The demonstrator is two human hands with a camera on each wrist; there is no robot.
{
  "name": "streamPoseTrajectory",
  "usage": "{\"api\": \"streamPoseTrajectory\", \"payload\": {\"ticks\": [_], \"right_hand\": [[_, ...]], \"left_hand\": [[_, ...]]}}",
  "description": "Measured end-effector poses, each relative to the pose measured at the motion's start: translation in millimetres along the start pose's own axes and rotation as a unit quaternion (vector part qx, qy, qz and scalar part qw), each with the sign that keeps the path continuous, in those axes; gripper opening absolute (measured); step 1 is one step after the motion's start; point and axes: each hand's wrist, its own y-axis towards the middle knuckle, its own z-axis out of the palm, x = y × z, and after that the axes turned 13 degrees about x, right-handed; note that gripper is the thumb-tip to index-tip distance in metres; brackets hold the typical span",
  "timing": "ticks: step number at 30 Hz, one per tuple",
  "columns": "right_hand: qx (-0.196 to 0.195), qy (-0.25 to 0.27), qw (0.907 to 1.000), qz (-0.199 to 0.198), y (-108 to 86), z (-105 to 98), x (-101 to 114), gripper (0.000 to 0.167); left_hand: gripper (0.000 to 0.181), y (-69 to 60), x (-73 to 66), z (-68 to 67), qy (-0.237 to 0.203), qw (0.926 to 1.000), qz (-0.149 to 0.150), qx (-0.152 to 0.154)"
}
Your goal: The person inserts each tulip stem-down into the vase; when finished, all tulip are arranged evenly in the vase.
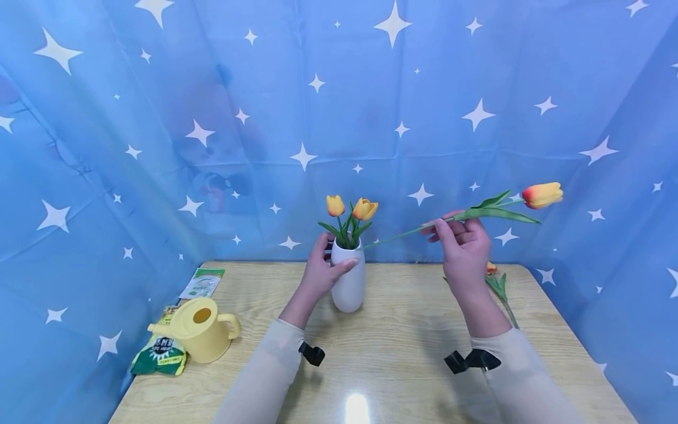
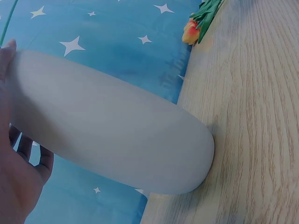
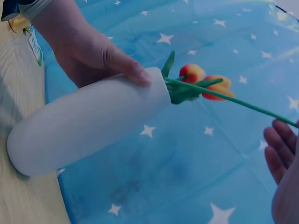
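A white vase (image 1: 348, 285) stands upright on the wooden table, holding two yellow-orange tulips (image 1: 365, 209) with green leaves. My left hand (image 1: 321, 272) grips it near the rim, thumb in front and fingers round the far side. To the right, my right hand (image 1: 467, 250) pinches the green stem of another tulip, its red-yellow bloom (image 1: 541, 195) pointing right. This stem (image 3: 252, 106) slants down toward the vase; its end reaches the mouth in the right wrist view, though I cannot tell whether it is inside. The left wrist view shows mostly the vase side (image 2: 112, 121).
On the left of the table stand a yellow watering can (image 1: 203, 333), a green bag (image 1: 159, 358) and a flat white-green packet (image 1: 203, 282). More tulip (image 1: 498, 287) lies at the right, partly behind my right arm. A starry blue curtain (image 1: 339, 118) hangs behind the table.
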Motion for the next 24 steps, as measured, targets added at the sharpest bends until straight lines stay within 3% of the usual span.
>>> {"api": "streamPoseTrajectory", "payload": {"ticks": [7, 12, 20, 24], "right_hand": [[0.007, -0.019, 0.9998, 0.0, 10.2, 14.0, 4.5, 0.014], [0.028, -0.064, 0.9975, 0.004, 15.0, 25.3, 5.1, 0.019], [0.068, -0.133, 0.9885, 0.021, 16.4, 43.2, 1.0, 0.017], [0.104, -0.167, 0.9792, 0.049, 15.1, 51.1, 0.9, 0.015]], "left_hand": [[0.065, -0.4, -0.4, -0.4, 0.003, 1.0, -0.002, 0.002], [0.066, -1.2, -1.9, -1.1, -0.002, 1.0, -0.008, 0.003], [0.065, -0.9, -2.2, -1.4, -0.001, 1.0, 0.0, 0.004], [0.065, -1.4, -2.1, -0.8, 0.0, 1.0, 0.005, 0.002]]}}
